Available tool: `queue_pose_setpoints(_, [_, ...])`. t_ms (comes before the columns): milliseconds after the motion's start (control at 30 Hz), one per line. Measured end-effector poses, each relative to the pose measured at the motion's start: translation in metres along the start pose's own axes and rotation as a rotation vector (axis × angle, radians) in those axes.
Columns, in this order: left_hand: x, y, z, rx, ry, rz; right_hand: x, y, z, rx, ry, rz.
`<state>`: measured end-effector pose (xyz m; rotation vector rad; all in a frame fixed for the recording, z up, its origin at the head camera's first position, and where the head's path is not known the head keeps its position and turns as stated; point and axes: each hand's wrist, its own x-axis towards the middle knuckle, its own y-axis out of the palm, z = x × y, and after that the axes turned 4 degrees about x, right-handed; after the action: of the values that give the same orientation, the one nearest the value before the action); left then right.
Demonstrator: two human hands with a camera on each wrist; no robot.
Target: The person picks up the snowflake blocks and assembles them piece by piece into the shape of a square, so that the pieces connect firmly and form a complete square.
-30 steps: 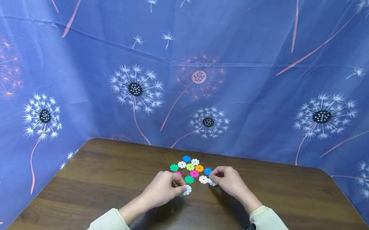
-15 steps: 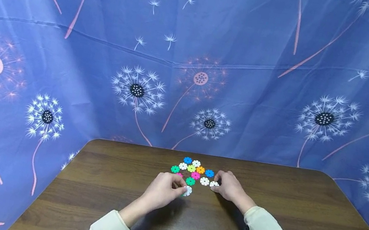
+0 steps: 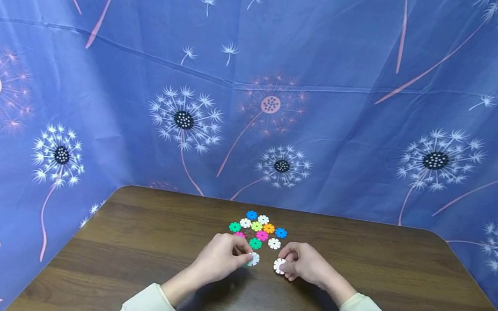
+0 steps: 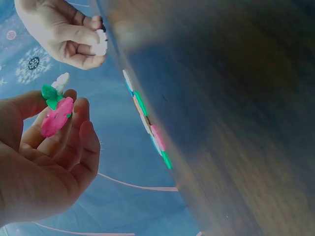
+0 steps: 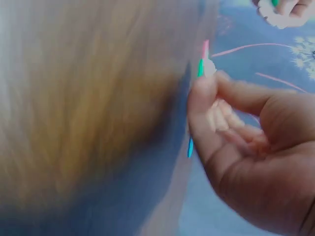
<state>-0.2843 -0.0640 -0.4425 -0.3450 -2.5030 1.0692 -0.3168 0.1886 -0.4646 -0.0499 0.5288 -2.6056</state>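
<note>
My left hand (image 3: 221,257) pinches a small joined cluster of notched plastic discs above the table. In the left wrist view the cluster shows a pink disc (image 4: 57,118), a green disc (image 4: 51,97) and a white disc (image 4: 61,82), set at angles to each other. Facing it, my right hand (image 3: 308,264) grips a single white notched disc (image 3: 279,266) between thumb and fingers. A short gap separates that disc from the cluster. Fingers hide part of both pieces.
Behind the hands, several loose discs lie flat on the brown wooden table (image 3: 140,258), among them a blue disc (image 3: 281,233), an orange disc (image 3: 269,228) and a white disc (image 3: 274,244). A blue dandelion-print cloth (image 3: 330,136) hangs behind the table.
My right hand has taken the white disc from the right end of the loose group and brought it nearer to me. The left hand and its cluster have stayed almost still.
</note>
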Motion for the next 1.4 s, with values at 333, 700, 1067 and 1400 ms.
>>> queue_pose_setpoints(333, [0.001, 0.000, -0.001, -0.008, 0.023, 0.003, -0.006, 0.008, 0.016, 0.360, 0.093, 0.087])
queue_pose_setpoints(700, [0.001, -0.001, -0.005, -0.020, 0.048, -0.016, -0.007, 0.019, 0.030, 0.434, 0.096, 0.030])
queue_pose_setpoints(1067, [0.000, 0.002, -0.008, -0.032, 0.073, -0.074, -0.006, 0.023, 0.031, 0.472, 0.081, 0.010])
queue_pose_setpoints(1400, [-0.003, 0.004, -0.016, -0.027, 0.040, -0.139, -0.010, 0.027, 0.033, 0.496, 0.079, -0.025])
